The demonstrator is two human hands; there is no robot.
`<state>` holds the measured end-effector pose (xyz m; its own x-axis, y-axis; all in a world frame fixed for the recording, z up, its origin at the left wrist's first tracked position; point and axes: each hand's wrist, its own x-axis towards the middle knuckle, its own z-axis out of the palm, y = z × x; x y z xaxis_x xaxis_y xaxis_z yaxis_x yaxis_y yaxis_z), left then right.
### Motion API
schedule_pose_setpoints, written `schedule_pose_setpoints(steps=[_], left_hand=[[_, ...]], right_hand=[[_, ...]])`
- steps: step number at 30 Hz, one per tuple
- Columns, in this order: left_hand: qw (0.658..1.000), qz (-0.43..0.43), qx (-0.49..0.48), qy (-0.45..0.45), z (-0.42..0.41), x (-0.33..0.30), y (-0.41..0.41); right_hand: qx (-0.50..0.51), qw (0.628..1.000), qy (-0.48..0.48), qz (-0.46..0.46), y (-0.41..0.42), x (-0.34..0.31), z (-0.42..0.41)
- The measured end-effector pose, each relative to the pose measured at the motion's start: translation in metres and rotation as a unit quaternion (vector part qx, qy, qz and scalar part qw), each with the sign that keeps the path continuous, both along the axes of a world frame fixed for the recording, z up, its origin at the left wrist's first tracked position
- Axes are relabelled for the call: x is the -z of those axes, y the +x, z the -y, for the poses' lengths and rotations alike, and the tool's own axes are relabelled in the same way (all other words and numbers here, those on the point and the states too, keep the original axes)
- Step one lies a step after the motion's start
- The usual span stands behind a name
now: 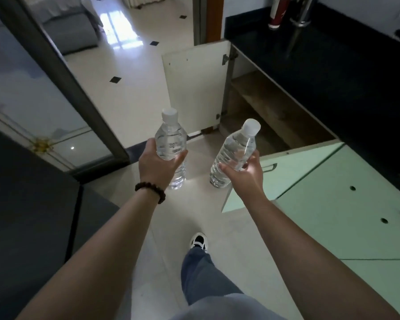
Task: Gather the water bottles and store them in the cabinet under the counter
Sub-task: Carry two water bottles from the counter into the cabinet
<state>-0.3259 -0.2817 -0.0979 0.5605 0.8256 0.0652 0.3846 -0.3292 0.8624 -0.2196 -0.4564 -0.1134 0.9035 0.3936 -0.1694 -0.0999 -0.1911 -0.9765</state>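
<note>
**Carrying Two Bottles to the Open Under-Counter Cabinet**

You hold one clear plastic water bottle with a white screw cap [171, 144] in your left hand [158, 166], fingers and thumb wrapped round its mid-body, the bottle near upright; your right hand [245, 170] grips a second clear white-capped water bottle [233, 155] round its lower half, this one tilted with the cap leaning toward the cabinet. Both bottles are in the air above the pale tiled floor [129, 93], apart from each other and short of the opening.

The cabinet under the black stone counter [310, 65] stands open ahead and to your right; its white door [194, 86] is swung fully outward on the far side, and a brown wooden shelf interior [263, 105] shows inside. A pale green cabinet door [310, 181] also stands out beside your right forearm.

Recommended procedure — judged from the present layout:

- Step closer and lower your body before reaching; the shelf sits low and the counter edge overhangs it.
- Insert the right bottle first, since it is nearer the opening; keep the forearm away from the green door.
- Set each bottle on its base, toward the back — this leaves room for more.
- Release only once the base rests flat; a smooth, full bottle may tip or roll if let go while tilted.
</note>
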Motion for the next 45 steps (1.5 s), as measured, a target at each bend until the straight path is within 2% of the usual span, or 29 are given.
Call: schedule_pose_setpoints(steps=[5,15,22,27,34,40,45], left_hand=[[0.999,-0.010,0.045,-0.022,-0.063,-0.013,0.096],[0.976,-0.062,0.198,-0.068,-0.102,-0.011,0.235],[0.934,-0.093,0.334,-0.083,-0.136,0.010,0.337],[0.896,-0.123,0.424,-0.054,-0.174,0.014,0.408],[0.846,-0.151,0.509,-0.047,-0.187,0.025,0.466],[0.822,-0.180,0.536,-0.071,-0.172,0.073,0.488],[0.801,-0.182,0.561,-0.101,-0.141,0.159,0.511]], right_hand=[[0.052,0.998,-0.022,0.017,0.073,-0.011,-0.055],[0.197,0.975,-0.104,-0.009,0.158,-0.008,-0.080],[0.329,0.935,-0.127,-0.041,0.209,0.003,-0.115],[0.440,0.886,-0.133,-0.066,0.241,0.008,-0.153],[0.516,0.839,-0.148,-0.091,0.271,0.021,-0.187],[0.531,0.829,-0.144,-0.099,0.289,0.060,-0.185],[0.551,0.820,-0.128,-0.092,0.310,0.140,-0.162]])
